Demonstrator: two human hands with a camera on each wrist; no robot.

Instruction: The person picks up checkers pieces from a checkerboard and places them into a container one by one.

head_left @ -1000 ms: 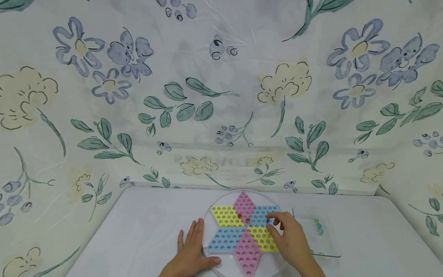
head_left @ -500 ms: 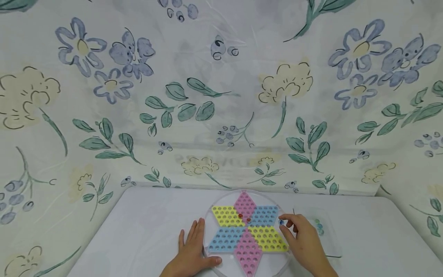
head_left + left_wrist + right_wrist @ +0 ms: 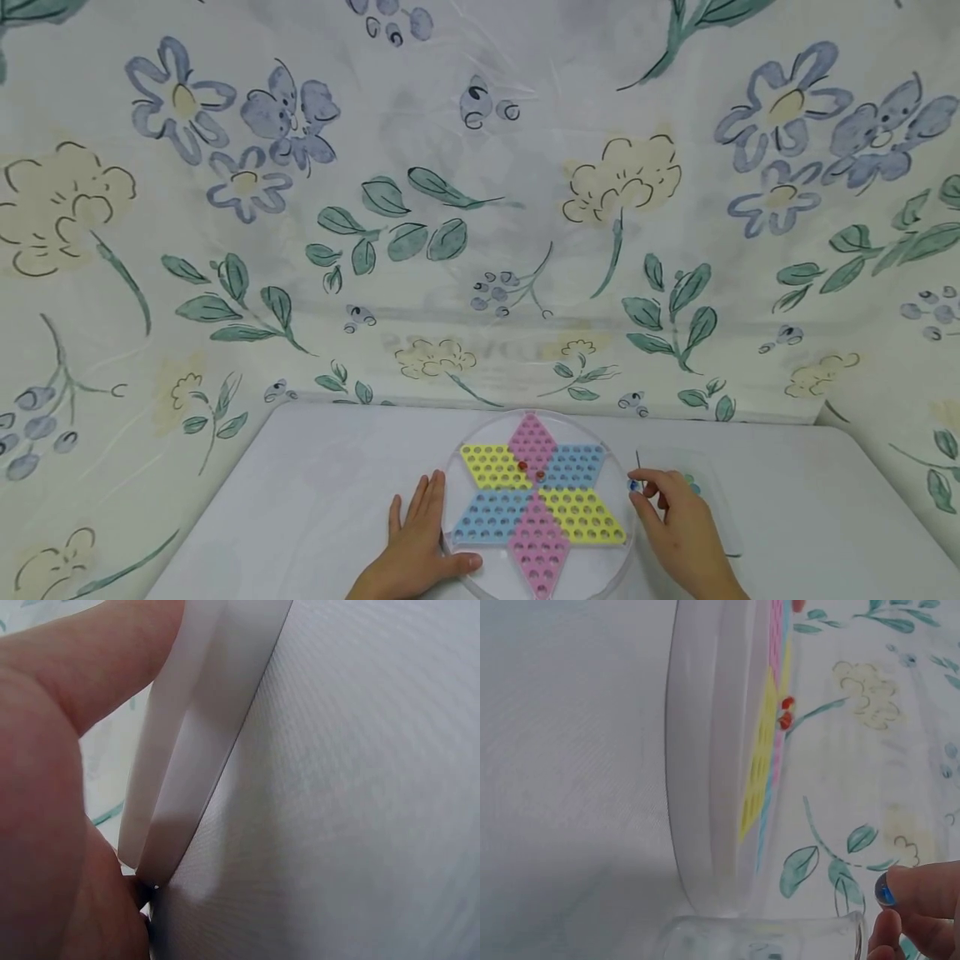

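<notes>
A round Chinese checkers board [image 3: 592,567] with a pink, yellow and blue star lies on the white table. My left hand [image 3: 411,550] rests against its left side, fingers straight, the thumb over the rim. In the left wrist view the fingers touch the board's white edge [image 3: 199,712]. Just off the board's right rim, my right hand [image 3: 682,525] pinches a blue marble [image 3: 633,485] between thumb and fingertips. The right wrist view shows this marble [image 3: 886,889] too. Two red marbles [image 3: 522,466] sit in holes near the star's centre.
To the right of the board stands a clear, shallow box [image 3: 723,504], partly hidden by my right hand. Greenish glass marbles [image 3: 692,483] lie inside it. A floral cloth [image 3: 517,208] hangs behind the table [image 3: 315,467].
From over the board's blue section, my right hand has moved right past the rim, carrying the blue marble toward the clear box. The left hand stays against the board.
</notes>
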